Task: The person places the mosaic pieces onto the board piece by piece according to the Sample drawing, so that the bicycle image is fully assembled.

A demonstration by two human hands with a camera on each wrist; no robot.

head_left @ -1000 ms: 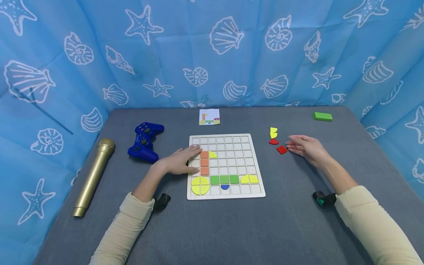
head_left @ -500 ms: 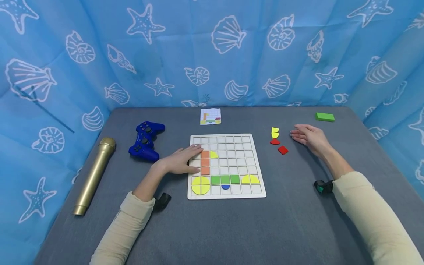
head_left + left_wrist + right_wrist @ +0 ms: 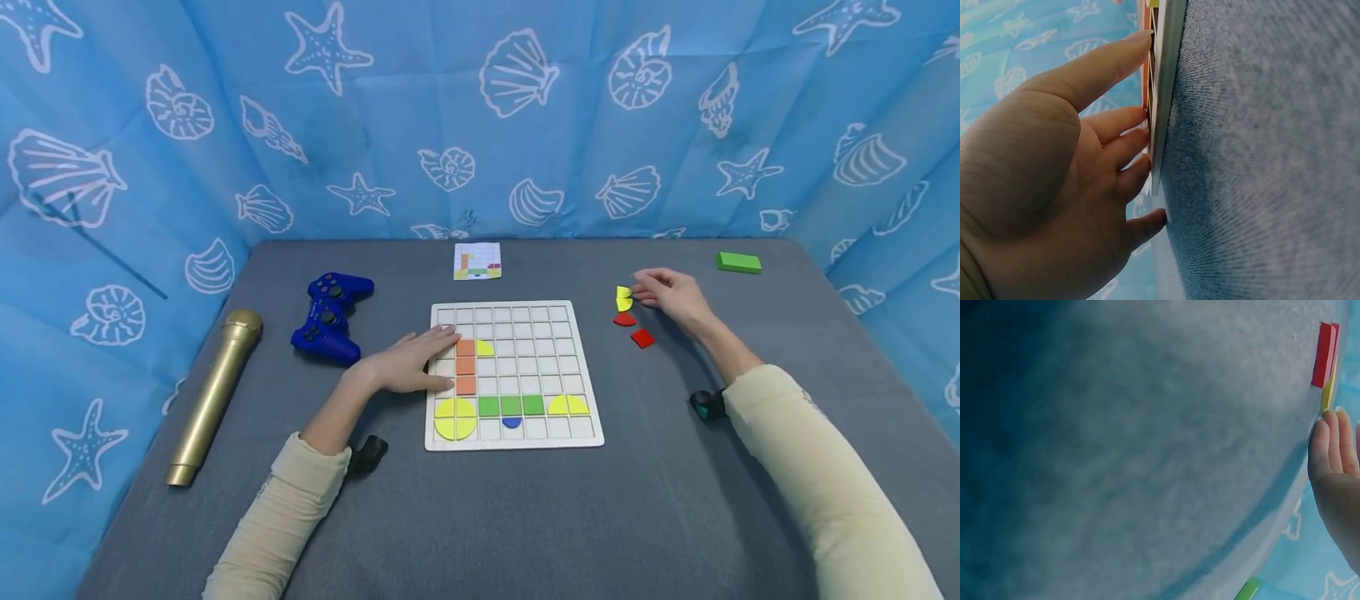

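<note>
A white grid board (image 3: 540, 445) holds orange squares (image 3: 466, 366), green squares (image 3: 511, 406), yellow quarter-circle pieces (image 3: 455, 419) and a blue half-circle (image 3: 512, 422). My left hand (image 3: 408, 364) rests on its left edge, fingers nearly straight; the left wrist view shows thumb and fingertips along the edge. Right of the board, two loose yellow quarter-circle pieces (image 3: 624, 305) lie one behind the other. The fingertips of my right hand (image 3: 675, 298) are right at them, fingers fairly straight in the right wrist view. A curved red piece (image 3: 624, 319) and a red square (image 3: 642, 337) lie nearer me.
A printed pattern card (image 3: 477, 261) lies behind the board. To the left are a blue game controller (image 3: 330, 318) and a gold microphone (image 3: 217, 396). A green block (image 3: 739, 262) lies at the back right. A blue shell-print curtain (image 3: 480, 125) hangs behind the grey table.
My right hand first drew back right from the red square, then moved forward and left to the loose yellow pieces. The left hand has stayed on the board.
</note>
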